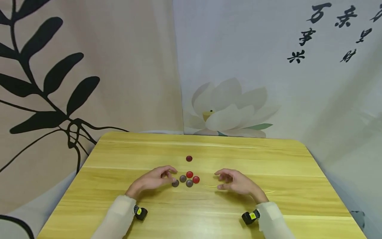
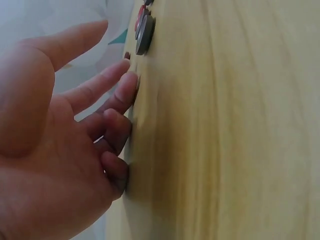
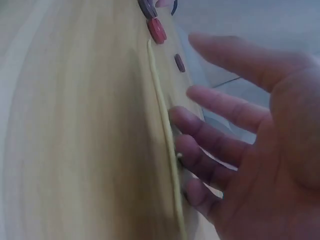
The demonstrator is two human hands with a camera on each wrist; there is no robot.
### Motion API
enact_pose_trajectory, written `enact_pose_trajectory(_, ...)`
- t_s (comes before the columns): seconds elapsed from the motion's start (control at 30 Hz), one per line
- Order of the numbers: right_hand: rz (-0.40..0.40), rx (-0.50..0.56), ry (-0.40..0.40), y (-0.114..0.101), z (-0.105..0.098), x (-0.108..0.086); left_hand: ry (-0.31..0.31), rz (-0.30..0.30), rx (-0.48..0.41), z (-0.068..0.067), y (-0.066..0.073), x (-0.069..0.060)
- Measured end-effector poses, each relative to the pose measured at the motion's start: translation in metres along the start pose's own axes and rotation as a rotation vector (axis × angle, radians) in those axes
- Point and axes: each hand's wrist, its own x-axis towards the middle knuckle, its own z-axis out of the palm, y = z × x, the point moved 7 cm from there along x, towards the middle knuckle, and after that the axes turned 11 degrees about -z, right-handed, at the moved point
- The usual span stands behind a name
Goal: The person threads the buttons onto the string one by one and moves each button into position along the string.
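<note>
My left hand hovers low over the table with thumb and fingers apart, its tips beside a grey round disc; whether they touch is unclear. Two more grey discs, one behind and one nearer me, lie to the right. Beside them are two bright red discs, upper and lower. A dark red disc lies alone farther back. My right hand, fingers loosely bent and holding nothing, is over a thin yellow cord, partly hidden by that hand in the head view.
The discs and cord lie on a wood-grain table. Behind it hang curtains, one with black leaves, the other with a pale lotus and black characters. A black wrist device sits on each wrist, left and right.
</note>
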Motion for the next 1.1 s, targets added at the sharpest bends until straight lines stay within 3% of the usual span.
enact_pose_trajectory(0.13,0.033,0.023,-0.038,0.001,0.005,0.003,-0.015,-0.012,0.016,0.003,0.000,0.003)
enact_pose_trajectory(0.3,0.029,-0.026,-0.050,0.001,0.008,0.005,-0.013,-0.005,0.006,0.005,0.003,0.006)
enact_pose_trajectory(0.83,-0.013,-0.203,0.084,0.001,0.020,0.008,0.023,-0.011,0.040,0.007,0.002,0.007)
enact_pose_trajectory(1.1,0.021,-0.193,0.152,0.001,0.022,0.005,0.071,-0.035,0.072,0.008,0.001,0.006)
